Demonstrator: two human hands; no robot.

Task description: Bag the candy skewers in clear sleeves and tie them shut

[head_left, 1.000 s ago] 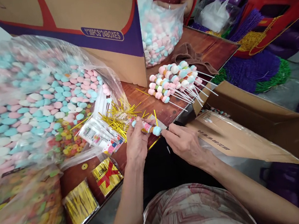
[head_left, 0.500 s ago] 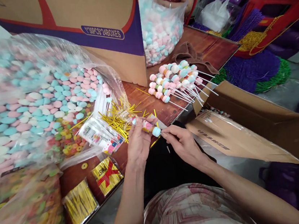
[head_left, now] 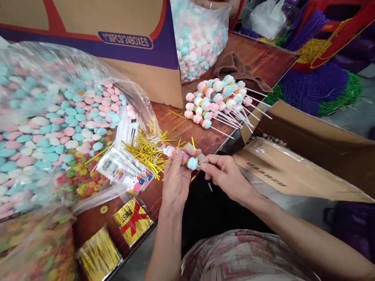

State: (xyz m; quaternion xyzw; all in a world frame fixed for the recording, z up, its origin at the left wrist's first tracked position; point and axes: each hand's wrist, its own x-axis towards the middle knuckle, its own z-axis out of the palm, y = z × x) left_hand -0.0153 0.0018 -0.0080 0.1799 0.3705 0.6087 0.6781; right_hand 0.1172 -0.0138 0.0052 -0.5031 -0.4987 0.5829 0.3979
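Observation:
My left hand (head_left: 174, 183) is closed around a marshmallow skewer (head_left: 192, 163), thumb on top. Pink and white marshmallows stick out past its far side, and a blue one sits at the near end. A clear printed wrapper seems to cover the skewer, though its edges are hard to make out. My right hand (head_left: 228, 179) pinches the skewer's end just beyond the blue marshmallow; stick or wrapper end, I cannot tell. Close by on the table are loose gold twist ties (head_left: 145, 152) and a stack of printed clear bags (head_left: 124, 171).
Finished-looking skewers (head_left: 217, 102) lie heaped on the table. At left are a big bag of marshmallows (head_left: 36, 136), a bag of gummy rings (head_left: 39, 272) and twist-tie packs (head_left: 99, 258). A tall carton (head_left: 145, 72) stands behind; an open carton (head_left: 332, 150) is at right. A co-worker sits opposite.
Both hands have shifted slightly with the skewer, which has turned a little so more marshmallows show past my left thumb. The whole view has moved slightly.

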